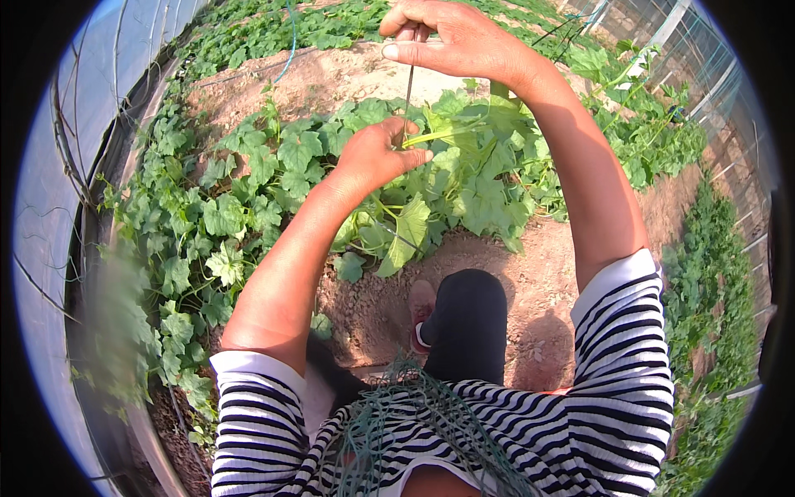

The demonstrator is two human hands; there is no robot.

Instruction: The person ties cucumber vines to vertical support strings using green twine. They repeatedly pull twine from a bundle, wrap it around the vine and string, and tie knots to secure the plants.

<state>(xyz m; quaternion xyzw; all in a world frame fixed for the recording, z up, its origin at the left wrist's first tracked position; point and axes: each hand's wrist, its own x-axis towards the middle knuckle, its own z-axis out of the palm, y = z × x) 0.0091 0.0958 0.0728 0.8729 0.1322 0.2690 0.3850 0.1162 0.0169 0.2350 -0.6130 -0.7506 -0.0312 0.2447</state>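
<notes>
My left hand (380, 152) is closed on the pale green stem (444, 133) of a leafy vine, thumb pointing right. Above it, my right hand (428, 40) pinches a thin dark string (410, 87) between thumb and fingers. The string runs down from the right hand to the left hand, where its lower part meets the stem and is partly hidden by the fingers. Broad lobed leaves (484, 192) of the vine hang below and to the right of the left hand. A bundle of green twine (397, 410) hangs at my chest.
Low leafy plants (223, 211) spread at the left beside plastic greenhouse sheeting (43, 205). A blue string (292, 43) hangs beyond the hands. Bare soil (540, 261) lies around my legs. More plants (708, 310) and netting (726, 93) stand at the right.
</notes>
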